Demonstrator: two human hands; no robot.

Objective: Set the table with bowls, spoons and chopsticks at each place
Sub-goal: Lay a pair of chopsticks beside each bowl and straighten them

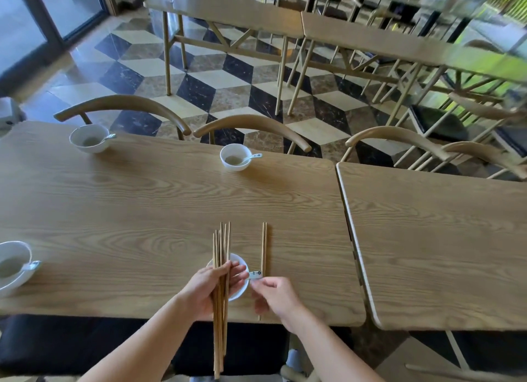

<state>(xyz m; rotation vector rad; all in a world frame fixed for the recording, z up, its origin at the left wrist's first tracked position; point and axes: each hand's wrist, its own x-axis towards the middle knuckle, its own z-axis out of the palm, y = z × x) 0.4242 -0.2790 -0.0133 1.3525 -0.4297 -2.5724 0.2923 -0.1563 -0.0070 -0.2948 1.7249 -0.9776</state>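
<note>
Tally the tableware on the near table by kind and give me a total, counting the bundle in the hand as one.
Bowls: 4, far left, far middle, near left, near middle under the left hand
Spoons: 4, one in each bowl
Laid chopstick pairs: 1, by the right hand
Held chopstick bundles: 1
Total: 10
</note>
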